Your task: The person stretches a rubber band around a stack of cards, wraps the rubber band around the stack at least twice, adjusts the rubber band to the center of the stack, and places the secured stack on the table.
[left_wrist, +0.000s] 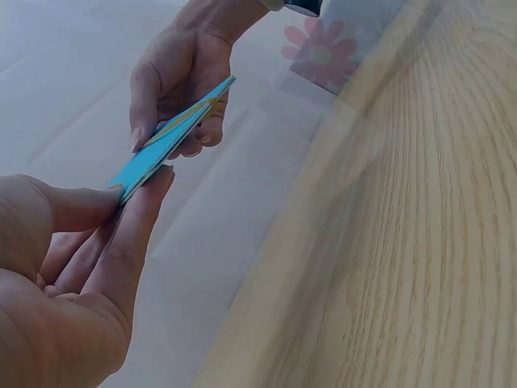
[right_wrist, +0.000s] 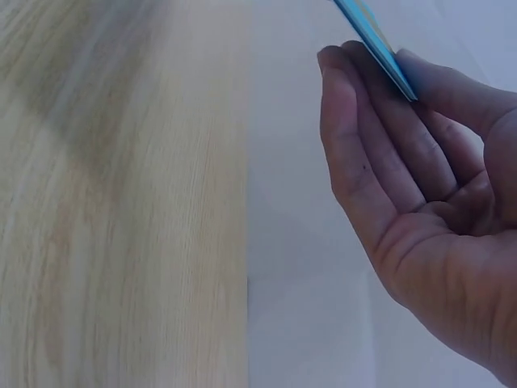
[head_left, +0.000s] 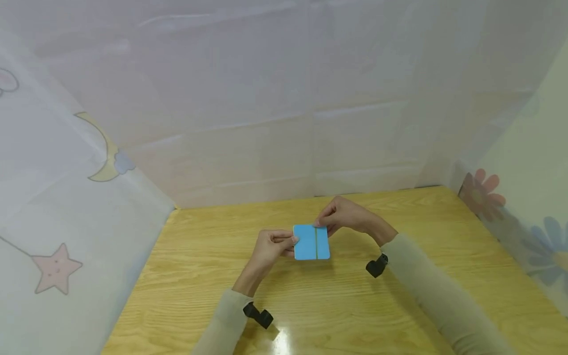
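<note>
A thin square stack of light blue cards (head_left: pixel 305 246) with rounded corners is held up over the wooden table. Round it, right of its middle, runs a narrow yellowish-brown elastic band (head_left: pixel 316 246). My left hand (head_left: pixel 268 248) pinches the left edge, thumb on the blue face and fingers behind. At the top right corner, my right hand (head_left: pixel 348 215) grips the stack between thumb and fingers, with the thumb close to the band. Seen nearly edge-on in the left wrist view, the stack (left_wrist: pixel 139 168) shows thin layers. Only a corner of the stack (right_wrist: pixel 378 48) shows in the right wrist view.
The wooden table (head_left: pixel 191 276) lies beneath both hands. Pale sheeting (head_left: pixel 248 108) rises behind it, with a star and moon print on the left side and flowers on the right. Black camera mounts (head_left: pixel 258 315) sit at both sleeve cuffs.
</note>
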### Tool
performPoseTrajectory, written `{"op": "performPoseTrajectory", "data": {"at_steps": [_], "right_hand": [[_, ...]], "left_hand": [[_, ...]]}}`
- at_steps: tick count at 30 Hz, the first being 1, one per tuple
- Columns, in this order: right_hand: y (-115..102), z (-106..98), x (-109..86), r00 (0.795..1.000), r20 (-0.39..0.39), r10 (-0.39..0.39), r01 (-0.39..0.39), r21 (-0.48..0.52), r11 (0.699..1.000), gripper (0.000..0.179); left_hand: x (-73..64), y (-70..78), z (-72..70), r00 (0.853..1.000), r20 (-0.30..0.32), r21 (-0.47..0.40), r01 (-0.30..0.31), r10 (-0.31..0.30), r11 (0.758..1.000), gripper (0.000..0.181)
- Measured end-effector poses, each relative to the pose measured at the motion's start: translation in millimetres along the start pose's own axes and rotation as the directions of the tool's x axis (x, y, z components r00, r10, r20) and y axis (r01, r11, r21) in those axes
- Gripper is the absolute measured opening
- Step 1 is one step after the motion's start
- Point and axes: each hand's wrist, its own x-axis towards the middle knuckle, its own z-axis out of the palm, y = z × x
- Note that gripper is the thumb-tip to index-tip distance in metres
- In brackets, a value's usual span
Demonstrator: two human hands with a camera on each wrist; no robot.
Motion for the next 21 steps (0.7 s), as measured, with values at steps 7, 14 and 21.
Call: {"op": "performPoseTrajectory", "data": {"at_steps": [7,14,21], "right_hand": [[-0.3,7.3,2.8,0.999,-0.033,0.015,-0.015,0.003,1.0,0.022],[4.4,7.8,2.0,0.998,-0.05,0.026,-0.026,0.0,1.0,0.021],[5.4,8.3,1.0,0.998,-0.043,0.046,-0.046,0.018,0.999,0.024]], "left_hand": [[-1.2,1.3,-4.9,1.0,-0.009,-0.012,0.012,-0.013,1.0,0.031],[-1.0,0.0,-2.0,1.0,0.006,-0.019,0.022,-0.022,1.0,0.032],[-3.0,-0.8,-0.6,0.999,0.004,0.0,0.034,-0.034,0.999,0.034]]}}
